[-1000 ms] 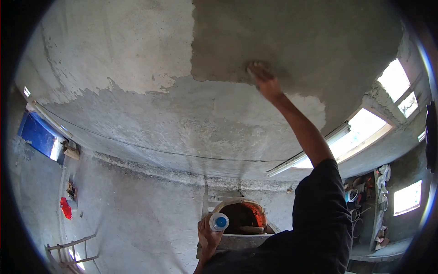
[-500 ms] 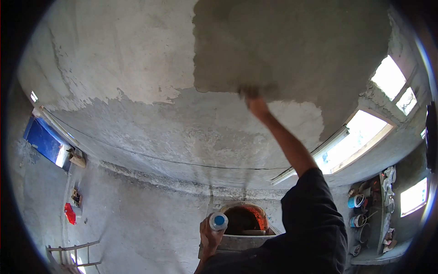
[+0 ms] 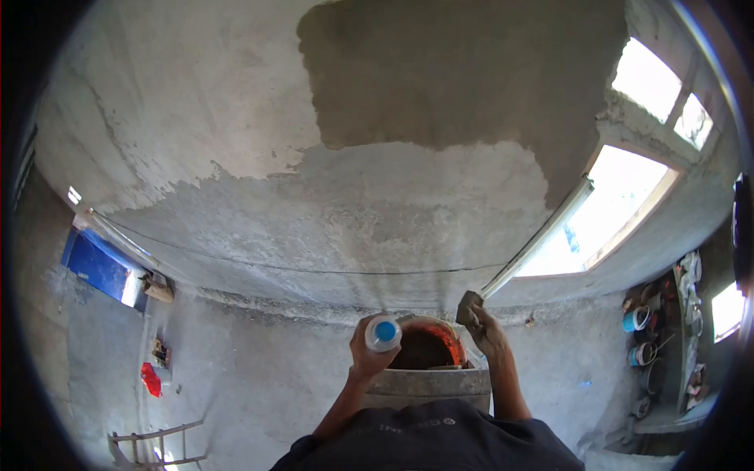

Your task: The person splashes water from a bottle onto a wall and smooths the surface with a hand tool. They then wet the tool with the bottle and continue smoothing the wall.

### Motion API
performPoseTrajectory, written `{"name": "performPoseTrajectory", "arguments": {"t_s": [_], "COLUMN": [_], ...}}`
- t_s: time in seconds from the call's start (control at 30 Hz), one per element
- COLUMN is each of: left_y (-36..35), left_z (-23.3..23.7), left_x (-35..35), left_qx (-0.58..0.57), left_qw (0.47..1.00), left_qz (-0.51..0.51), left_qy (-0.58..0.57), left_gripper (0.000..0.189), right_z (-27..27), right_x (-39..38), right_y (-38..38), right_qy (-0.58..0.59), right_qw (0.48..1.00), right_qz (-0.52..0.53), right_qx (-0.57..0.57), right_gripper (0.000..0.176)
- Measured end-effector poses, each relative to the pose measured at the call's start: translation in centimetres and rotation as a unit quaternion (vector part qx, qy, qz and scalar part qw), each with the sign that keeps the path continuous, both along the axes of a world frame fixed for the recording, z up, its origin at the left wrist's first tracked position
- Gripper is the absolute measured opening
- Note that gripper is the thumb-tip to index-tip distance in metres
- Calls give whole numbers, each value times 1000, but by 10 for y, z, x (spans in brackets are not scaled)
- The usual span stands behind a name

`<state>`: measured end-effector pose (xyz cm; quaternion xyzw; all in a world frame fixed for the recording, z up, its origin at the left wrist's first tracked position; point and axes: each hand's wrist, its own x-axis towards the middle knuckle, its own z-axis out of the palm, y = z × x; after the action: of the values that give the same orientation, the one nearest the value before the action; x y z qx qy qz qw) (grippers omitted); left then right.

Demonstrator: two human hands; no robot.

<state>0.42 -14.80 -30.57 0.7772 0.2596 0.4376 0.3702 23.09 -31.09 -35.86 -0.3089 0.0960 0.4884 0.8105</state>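
My left hand [image 3: 369, 350] is wrapped round a clear bottle with a blue cap [image 3: 386, 331], at the left rim of a bucket. The bucket [image 3: 459, 345] has an orange inner wall and dark contents. My right hand [image 3: 490, 336], to the right of the bucket, grips a grey-brown block-like tool [image 3: 469, 308], perhaps a sponge or brush. Ahead stands a wall [image 3: 393, 212] with a dark, wet-looking area [image 3: 455, 78] on its upper part.
A wooden plank [image 3: 432, 383] lies before the bucket. A pale pole [image 3: 542, 235] leans by the window opening [image 3: 628, 204]. Buckets [image 3: 638, 319] line the right side. At left are a ladder-like frame [image 3: 161, 432], a red item [image 3: 151, 379] and a blue panel [image 3: 98, 259].
My right hand has come down from the wall to beside the bucket with the tool. My left hand still holds the bottle. The view has shifted.
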Motion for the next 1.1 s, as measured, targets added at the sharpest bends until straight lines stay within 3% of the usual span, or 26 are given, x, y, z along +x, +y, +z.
{"name": "performPoseTrajectory", "arguments": {"t_s": [0.07,0.13,0.2,0.27,0.37,0.43,0.57,0.9,1.1], "left_y": [-2,-6,-12,-16,-24,-27,-36,-54,-59], "left_z": [6,10,15,21,43,45,66,76,70], "left_x": [10,24,36,49,63,70,87,130,149], "left_qx": [-51,-25,-1,88,85,131,187,363,479], "left_qw": [992,987,977,945,896,851,812,760,734], "left_qz": [-102,-141,-188,-263,-359,-373,-374,-386,-365], "left_qy": [50,72,102,175,246,346,407,377,313], "left_gripper": [67,71,75,82,83,87,86,76,53], "right_z": [12,21,27,31,30,32,26,22,28], "right_x": [-28,-45,-57,-58,-52,-47,-41,-47,-51], "right_y": [-22,-33,-40,-46,-48,-54,-67,-101,-105], "right_qy": [-11,-21,-70,-100,-119,-154,-146,-66,-36], "right_qw": [1000,999,994,988,985,977,967,969,963], "right_qz": [-16,-35,-37,-39,-90,-120,-175,-225,-254], "right_qx": [5,14,-81,-107,-88,-90,-115,-77,-84], "right_gripper": [34,34,34,41,39,39,39,29,29]}}
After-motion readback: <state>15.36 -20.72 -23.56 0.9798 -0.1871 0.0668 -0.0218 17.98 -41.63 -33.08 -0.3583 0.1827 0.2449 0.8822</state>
